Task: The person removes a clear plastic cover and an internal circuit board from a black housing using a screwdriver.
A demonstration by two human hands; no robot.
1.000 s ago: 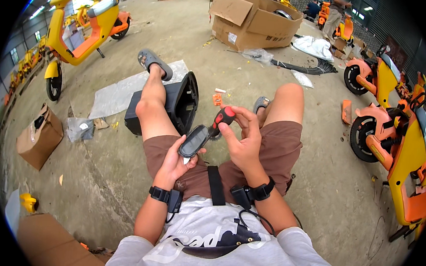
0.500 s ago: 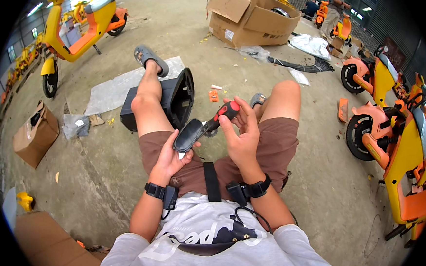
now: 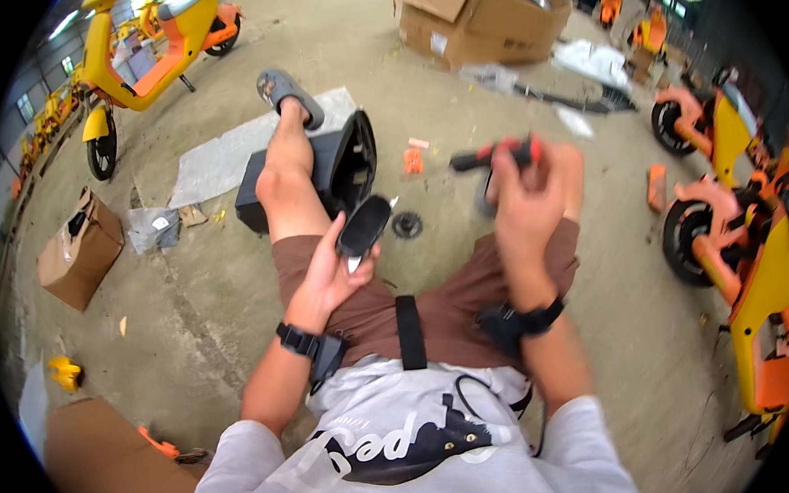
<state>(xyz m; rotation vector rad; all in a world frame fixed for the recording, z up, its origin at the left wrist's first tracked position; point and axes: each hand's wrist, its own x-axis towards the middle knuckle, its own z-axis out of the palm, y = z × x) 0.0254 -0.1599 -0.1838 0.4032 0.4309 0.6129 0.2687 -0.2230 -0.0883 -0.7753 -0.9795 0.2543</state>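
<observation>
My left hand [image 3: 325,274] is closed around a small black oval part [image 3: 364,225], held above my left thigh with its flat dark face up. A white strip sticks out past both ends of that part. Over my right knee, my right hand [image 3: 535,201] grips a red-and-black screwdriver [image 3: 479,158], its black end pointing left. Motion smears this hand and the tool, so the tip is not clear. The screwdriver and the oval part are well apart. On the floor between my legs lies a toothed black disc [image 3: 407,225].
A black open-ended bin [image 3: 327,166] lies by my left leg on a pale sheet [image 3: 214,168]. An orange piece [image 3: 413,161] is on the floor ahead. Cardboard boxes [image 3: 476,26] stand beyond and at left. Yellow-orange scooters [image 3: 736,267] line the right; another scooter [image 3: 139,59] stands far left.
My right hand has swung right with the screwdriver, away from the oval part. My left hand still holds that part, now turned more upright. The toothed disc has come into fuller view.
</observation>
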